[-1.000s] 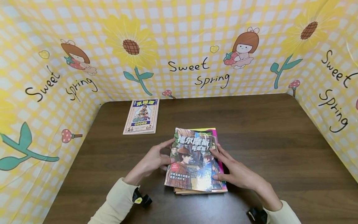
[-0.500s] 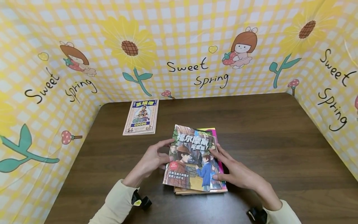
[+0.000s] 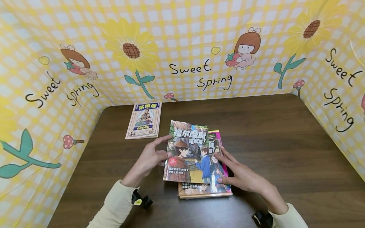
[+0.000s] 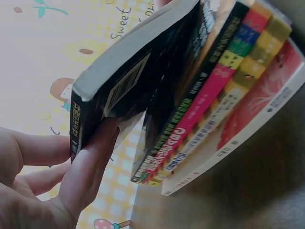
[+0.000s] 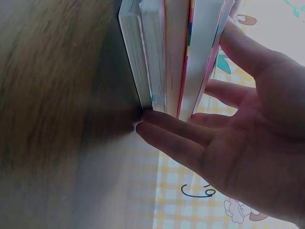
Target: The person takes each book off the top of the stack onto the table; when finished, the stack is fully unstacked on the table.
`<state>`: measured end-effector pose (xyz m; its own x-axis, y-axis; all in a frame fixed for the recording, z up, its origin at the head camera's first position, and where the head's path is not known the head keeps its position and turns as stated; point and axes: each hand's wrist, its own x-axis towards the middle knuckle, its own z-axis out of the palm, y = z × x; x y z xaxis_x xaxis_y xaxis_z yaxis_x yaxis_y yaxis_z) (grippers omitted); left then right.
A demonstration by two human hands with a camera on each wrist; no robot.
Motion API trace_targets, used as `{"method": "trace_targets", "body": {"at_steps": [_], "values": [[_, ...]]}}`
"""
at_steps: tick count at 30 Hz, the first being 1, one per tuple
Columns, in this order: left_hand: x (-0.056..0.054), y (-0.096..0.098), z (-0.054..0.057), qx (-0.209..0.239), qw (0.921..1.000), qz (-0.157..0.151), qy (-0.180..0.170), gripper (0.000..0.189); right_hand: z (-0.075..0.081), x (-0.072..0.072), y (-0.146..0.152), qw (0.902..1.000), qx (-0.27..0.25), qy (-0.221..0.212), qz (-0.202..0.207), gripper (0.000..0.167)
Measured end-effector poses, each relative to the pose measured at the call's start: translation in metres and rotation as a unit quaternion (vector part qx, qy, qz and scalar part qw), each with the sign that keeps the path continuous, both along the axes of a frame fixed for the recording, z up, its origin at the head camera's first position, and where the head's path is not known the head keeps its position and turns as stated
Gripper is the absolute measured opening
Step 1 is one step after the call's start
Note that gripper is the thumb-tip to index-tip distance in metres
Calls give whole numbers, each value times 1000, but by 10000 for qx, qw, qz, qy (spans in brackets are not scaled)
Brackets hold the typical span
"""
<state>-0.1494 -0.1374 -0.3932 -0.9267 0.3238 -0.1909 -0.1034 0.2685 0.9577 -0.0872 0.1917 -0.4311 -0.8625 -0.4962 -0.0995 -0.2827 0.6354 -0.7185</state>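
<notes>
My left hand (image 3: 149, 158) pinches the left edge of a glossy comic-style book (image 3: 186, 158) with a detective scene on its cover. This book is tilted up off a stack of books (image 3: 199, 191) and overhangs it to the left. In the left wrist view, the fingers and thumb grip the raised book's black spine side (image 4: 131, 78), with a gap above the colourful spines (image 4: 209, 105) of the books beneath. Against the stack's right side rests my right hand (image 3: 242, 174), fingers mostly straight. The right wrist view has those fingers (image 5: 176, 138) beside the page edges (image 5: 176, 57).
A thin pale book (image 3: 144, 121) with a blue title band lies flat at the back left of the brown wooden table (image 3: 271, 126). Yellow checked cloth (image 3: 182, 38) hangs around the table's back and sides. Each wrist wears a black camera strap.
My left hand has lifted the top book and drawn it left and away from me, uncovering more of the book below. The right hand has stayed by the stack.
</notes>
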Motion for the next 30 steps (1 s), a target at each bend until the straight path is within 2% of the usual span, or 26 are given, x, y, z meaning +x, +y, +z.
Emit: {"method": "trace_targets", "body": {"at_steps": [20,30], "values": [[-34,4,25,-89,9991,299,294,61,4,2,2,9998,-118,61,155,78],[-56,9,28,11,9983,481,343,63,2,0,2,9998,-108,25,138,79]]}}
